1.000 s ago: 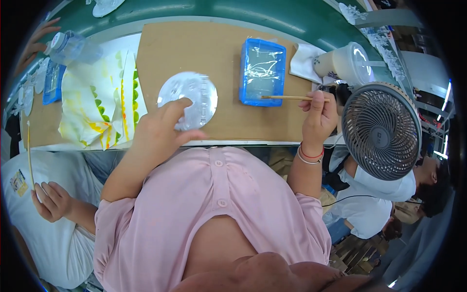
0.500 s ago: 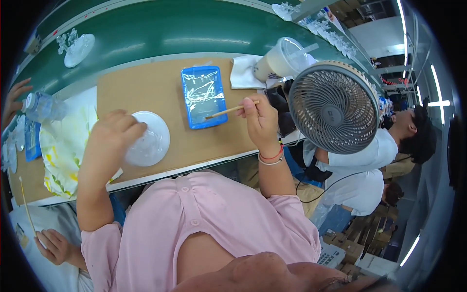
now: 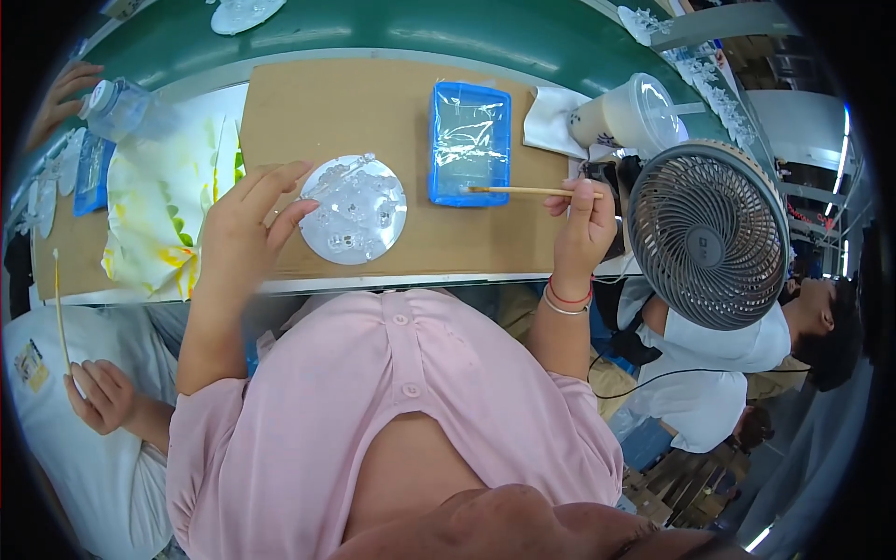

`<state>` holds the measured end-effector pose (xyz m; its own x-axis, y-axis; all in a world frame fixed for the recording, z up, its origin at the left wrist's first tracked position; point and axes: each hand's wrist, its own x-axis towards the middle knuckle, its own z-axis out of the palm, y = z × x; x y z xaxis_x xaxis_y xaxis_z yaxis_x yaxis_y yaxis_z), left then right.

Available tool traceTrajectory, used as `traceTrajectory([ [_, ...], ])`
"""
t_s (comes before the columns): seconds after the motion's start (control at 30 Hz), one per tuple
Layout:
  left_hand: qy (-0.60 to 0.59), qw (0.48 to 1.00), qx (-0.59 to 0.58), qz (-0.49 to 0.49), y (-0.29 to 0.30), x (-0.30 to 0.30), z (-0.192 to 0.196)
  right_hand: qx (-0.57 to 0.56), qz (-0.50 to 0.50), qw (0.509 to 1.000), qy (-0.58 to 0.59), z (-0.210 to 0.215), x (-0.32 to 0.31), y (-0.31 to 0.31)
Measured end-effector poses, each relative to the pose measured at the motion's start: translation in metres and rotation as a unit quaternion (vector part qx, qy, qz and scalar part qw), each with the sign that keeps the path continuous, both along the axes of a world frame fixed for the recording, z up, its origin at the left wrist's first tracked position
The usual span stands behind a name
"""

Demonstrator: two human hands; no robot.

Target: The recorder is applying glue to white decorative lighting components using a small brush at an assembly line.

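Observation:
A slim wooden brush [image 3: 523, 190] is pinched in my right hand [image 3: 586, 219], its tip lying over the near end of a shallow blue tray [image 3: 435, 149]. Glossy, clear material shows inside the tray. To the left of it, a round white disc [image 3: 385, 245] lies on the brown board, with small clear plastic pieces [image 3: 351, 207] on its surface. My left hand [image 3: 254, 219] is beside the disc's left edge, thumb and fingers apart. Nothing shows between them; whether the fingertips touch the disc I cannot tell.
A crumpled patterned cloth [image 3: 154, 215] and a clear bottle [image 3: 121, 112] are at left, near a co-worker's hand. Another co-worker's hand [image 3: 105, 397] holds a thin stick. A lidded drink cup [image 3: 625, 117] and a grey fan [image 3: 707, 238] stand at right. Beyond is a green belt [image 3: 373, 42].
My view has shifted, so the board and everything on it appear farther right and higher. My left hand has drawn off the disc to its left side. The brush is now more level.

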<state>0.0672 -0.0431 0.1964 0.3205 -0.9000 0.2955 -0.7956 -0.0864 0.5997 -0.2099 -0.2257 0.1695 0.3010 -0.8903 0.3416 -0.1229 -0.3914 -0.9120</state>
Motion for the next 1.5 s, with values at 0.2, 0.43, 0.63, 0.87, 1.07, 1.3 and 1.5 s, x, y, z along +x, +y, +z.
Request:
traceTrajectory([
  [0.2,-0.040,0.999,-0.030,0.019,0.006,-0.010,-0.023,0.011,0.036,0.998,0.041,0.000,0.020,0.008],
  [0.43,-0.086,0.992,-0.066,0.061,0.005,-0.014,-0.041,0.012,0.050,0.997,0.065,0.001,0.025,0.010],
  [0.63,-0.083,0.988,-0.117,0.050,-0.004,-0.016,-0.047,0.005,0.039,0.999,0.014,-0.005,0.020,0.004],
  [0.87,-0.037,0.994,-0.096,0.038,0.007,-0.006,-0.046,-0.041,-0.050,0.995,-0.082,-0.002,0.004,0.010],
  [1.07,-0.029,0.995,-0.088,0.023,0.009,-0.007,-0.047,-0.141,0.057,0.984,-0.089,0.006,0.007,0.052],
  [1.3,-0.049,0.994,-0.099,0.022,0.008,-0.007,-0.050,-0.231,0.143,0.958,0.089,-0.007,0.026,0.070],
  [1.5,-0.036,0.994,-0.102,0.023,0.010,-0.008,-0.051,-0.267,0.213,0.931,0.127,-0.016,0.040,0.076],
])
